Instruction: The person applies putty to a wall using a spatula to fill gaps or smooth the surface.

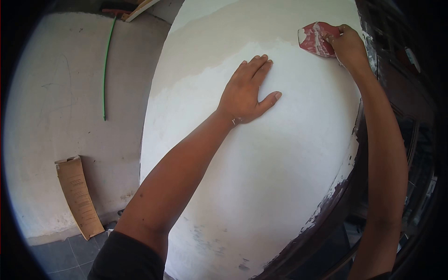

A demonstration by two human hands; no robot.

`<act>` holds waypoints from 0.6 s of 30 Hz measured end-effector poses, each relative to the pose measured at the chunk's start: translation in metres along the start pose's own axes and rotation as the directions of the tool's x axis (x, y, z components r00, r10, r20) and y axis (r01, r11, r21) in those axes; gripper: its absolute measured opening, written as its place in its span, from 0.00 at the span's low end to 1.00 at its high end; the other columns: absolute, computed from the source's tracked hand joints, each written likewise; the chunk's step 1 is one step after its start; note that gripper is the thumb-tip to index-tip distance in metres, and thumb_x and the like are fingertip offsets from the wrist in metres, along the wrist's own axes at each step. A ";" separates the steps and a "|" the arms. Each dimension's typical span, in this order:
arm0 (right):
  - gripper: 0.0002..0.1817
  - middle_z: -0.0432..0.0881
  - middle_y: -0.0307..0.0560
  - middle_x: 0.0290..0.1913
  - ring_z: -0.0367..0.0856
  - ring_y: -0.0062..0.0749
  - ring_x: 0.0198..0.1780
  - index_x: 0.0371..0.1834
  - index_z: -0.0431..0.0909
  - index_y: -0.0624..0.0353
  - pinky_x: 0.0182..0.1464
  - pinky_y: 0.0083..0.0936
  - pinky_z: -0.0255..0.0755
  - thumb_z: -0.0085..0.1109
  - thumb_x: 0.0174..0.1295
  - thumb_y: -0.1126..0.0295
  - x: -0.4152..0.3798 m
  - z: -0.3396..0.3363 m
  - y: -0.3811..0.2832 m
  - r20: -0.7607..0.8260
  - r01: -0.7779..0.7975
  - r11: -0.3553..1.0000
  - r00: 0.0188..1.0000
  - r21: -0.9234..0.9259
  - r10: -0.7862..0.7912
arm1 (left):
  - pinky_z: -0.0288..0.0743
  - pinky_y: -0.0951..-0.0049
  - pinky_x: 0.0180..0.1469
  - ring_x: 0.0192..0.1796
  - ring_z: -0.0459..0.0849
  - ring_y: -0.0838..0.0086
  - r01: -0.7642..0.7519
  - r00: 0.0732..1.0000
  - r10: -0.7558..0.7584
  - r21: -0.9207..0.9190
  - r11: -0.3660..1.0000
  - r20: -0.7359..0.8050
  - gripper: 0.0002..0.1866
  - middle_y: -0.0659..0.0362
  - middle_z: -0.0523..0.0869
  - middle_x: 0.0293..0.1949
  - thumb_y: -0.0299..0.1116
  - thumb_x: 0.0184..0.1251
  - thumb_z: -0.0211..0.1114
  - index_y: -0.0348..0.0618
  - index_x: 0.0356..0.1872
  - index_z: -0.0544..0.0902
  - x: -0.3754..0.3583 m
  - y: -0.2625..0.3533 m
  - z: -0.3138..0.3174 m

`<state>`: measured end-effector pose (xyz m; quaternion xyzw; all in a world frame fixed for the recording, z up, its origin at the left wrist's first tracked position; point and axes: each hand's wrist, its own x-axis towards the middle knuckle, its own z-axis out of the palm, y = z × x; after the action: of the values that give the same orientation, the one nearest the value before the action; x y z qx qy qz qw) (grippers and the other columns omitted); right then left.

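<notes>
My left hand (247, 88) lies flat against a white-coated wall (261, 158), fingers pointing up and thumb spread to the right. At the upper right, my right hand (347, 46) grips a red scraper (318, 39) smeared with white paste, its face close to the wall. Around and above the scraper, a greyer uncoated band (200, 60) runs across the upper wall, with an uneven edge against the white coat. The fingers of my right hand are partly hidden behind the scraper's edge.
A dark frame (340, 200) with white smears borders the wall on the right. On the left, a green stick (108, 70) leans on a grey wall (46, 116), and a long cardboard piece (80, 198) stands below on grey floor tiles (60, 256).
</notes>
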<state>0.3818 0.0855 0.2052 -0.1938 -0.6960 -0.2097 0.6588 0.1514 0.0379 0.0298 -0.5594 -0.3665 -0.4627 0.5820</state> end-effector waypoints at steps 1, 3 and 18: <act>0.22 0.86 0.61 0.44 0.87 0.46 0.46 0.51 0.80 0.65 0.50 0.35 0.77 0.65 0.64 0.57 0.001 -0.001 0.006 -0.068 0.033 0.997 0.997 -0.073 -0.038 | 0.53 0.52 0.78 0.76 0.64 0.53 0.006 1.000 -0.005 -0.010 1.000 0.023 0.36 0.44 0.68 0.72 0.48 0.68 0.62 0.34 0.71 0.67 0.000 0.000 -0.001; 0.24 0.87 0.59 0.41 0.87 0.40 0.42 0.54 0.79 0.66 0.47 0.33 0.78 0.66 0.64 0.58 0.006 -0.007 0.017 -0.100 0.063 0.991 0.992 -0.119 -0.075 | 0.53 0.52 0.78 0.76 0.64 0.53 0.005 1.000 -0.005 -0.006 1.000 0.024 0.36 0.44 0.68 0.72 0.48 0.68 0.62 0.34 0.71 0.67 0.000 0.001 -0.001; 0.24 0.86 0.49 0.33 0.81 0.25 0.23 0.54 0.77 0.67 0.26 0.24 0.73 0.66 0.65 0.58 0.013 0.002 0.010 -0.101 0.015 0.989 0.995 0.149 0.000 | 0.58 0.52 0.77 0.73 0.67 0.54 -0.019 0.999 0.019 0.010 1.000 -0.028 0.35 0.45 0.71 0.69 0.50 0.67 0.63 0.32 0.67 0.71 0.000 -0.003 0.002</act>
<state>0.3846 0.0952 0.2188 -0.1302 -0.6764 -0.1688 0.7050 0.1490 0.0403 0.0306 -0.5534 -0.3553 -0.4631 0.5942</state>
